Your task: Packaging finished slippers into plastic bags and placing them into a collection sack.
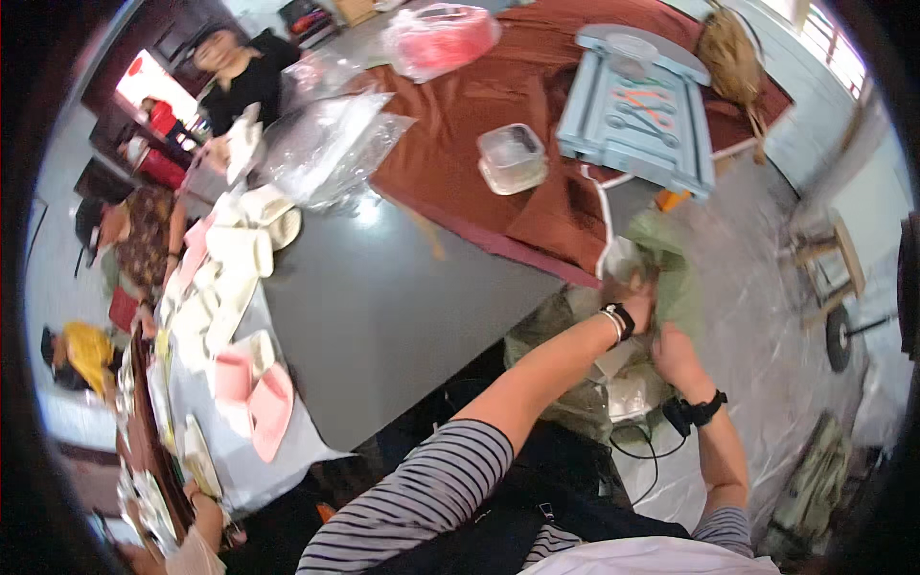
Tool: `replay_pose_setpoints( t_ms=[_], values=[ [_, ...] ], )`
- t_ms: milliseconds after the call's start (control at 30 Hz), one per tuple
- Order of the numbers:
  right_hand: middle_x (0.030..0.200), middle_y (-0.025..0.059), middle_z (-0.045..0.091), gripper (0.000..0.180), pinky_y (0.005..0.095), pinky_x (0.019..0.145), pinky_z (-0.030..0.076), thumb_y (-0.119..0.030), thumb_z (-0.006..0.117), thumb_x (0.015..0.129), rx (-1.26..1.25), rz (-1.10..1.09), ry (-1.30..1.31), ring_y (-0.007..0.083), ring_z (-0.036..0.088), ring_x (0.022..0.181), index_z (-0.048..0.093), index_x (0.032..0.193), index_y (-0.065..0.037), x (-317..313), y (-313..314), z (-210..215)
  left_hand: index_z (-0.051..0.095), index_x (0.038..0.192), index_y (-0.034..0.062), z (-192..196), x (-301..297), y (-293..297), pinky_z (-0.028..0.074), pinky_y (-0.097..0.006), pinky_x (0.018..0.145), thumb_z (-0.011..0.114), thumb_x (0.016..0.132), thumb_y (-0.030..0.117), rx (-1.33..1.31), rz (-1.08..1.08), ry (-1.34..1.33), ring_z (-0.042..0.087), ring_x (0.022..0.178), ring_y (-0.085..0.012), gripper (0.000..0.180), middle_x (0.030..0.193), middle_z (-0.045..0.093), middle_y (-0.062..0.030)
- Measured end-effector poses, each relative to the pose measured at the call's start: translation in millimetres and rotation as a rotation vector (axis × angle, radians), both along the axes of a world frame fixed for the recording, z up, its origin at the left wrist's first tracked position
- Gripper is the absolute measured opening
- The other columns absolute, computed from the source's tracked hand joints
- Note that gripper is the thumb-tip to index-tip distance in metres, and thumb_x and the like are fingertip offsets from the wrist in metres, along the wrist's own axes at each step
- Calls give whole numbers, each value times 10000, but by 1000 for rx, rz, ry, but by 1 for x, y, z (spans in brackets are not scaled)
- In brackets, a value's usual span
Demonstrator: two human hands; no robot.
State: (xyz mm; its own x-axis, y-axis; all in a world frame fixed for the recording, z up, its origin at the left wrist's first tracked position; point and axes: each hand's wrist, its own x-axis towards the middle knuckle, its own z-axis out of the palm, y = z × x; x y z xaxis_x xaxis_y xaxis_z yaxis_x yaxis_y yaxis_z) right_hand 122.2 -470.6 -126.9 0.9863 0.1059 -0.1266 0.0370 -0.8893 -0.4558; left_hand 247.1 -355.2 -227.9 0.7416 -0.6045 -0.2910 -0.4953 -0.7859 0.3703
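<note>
Past the table's right corner, a green translucent plastic bag (pixel 678 264) hangs between my two hands, its upper part blurred. My right hand (pixel 677 355) is closed on the bag's side. My left hand (pixel 634 295) is at the bag's upper part, its fingers smeared by motion, so its grip is unclear. Beside that hand shows a pale, blurred patch (pixel 623 257) that I cannot make out. Below my hands, pale whitish items (pixel 628 395) show through a bulging lower portion of plastic. A dark cable (pixel 655 460) runs from near my right wrist.
A grey table (pixel 402 297) carries a brown cloth (pixel 450 125), a clear plastic tub (pixel 513 158) and a blue-grey folding stool (pixel 632 115) with scissors on it. Cream and pink hats (pixel 273 407) lie at left, where other people work. A wooden stool (pixel 834 264) stands at right.
</note>
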Motion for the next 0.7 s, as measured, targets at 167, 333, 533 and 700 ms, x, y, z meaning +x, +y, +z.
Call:
replay_pose_setpoints(
  t_ms=[167, 333, 533, 700],
  values=[
    [862, 284, 649, 211, 527, 735, 499, -141, 667, 852, -178, 118, -23, 482, 623, 857, 609, 964, 29, 4, 0, 83, 460, 1441, 22, 109, -46, 68, 302, -556, 1166, 624, 865, 200, -465, -122, -128, 239, 1440, -507, 624, 1582, 247, -283],
    [901, 218, 671, 355, 475, 741, 510, -172, 705, 859, -26, 314, -113, 427, 640, 858, 643, 1177, -25, 12, 69, 172, 579, 1288, 9, 189, -114, 190, 415, -485, 1076, 595, 938, 155, -764, -76, -158, 494, 1278, -428, 380, 1424, 495, -264],
    [1361, 175, 522, 427, 432, 1026, 457, -102, 718, 827, 132, 961, -399, 382, 506, 1237, 622, 1240, -48, 91, 246, 191, 580, 1304, 43, 214, -198, 350, 419, -509, 1064, 635, 950, 228, -480, 379, -411, 499, 1302, -386, 403, 1417, 532, -177],
    [1598, 170, 294, 498, 500, 1116, 398, -137, 690, 818, -463, 892, -341, 389, 259, 1477, 620, 1310, -98, 219, 386, 166, 463, 1470, 91, 166, -240, 406, 217, -541, 1195, 565, 981, 401, -242, 589, -483, 281, 1481, -371, 588, 1592, 338, -161]
  ],
)
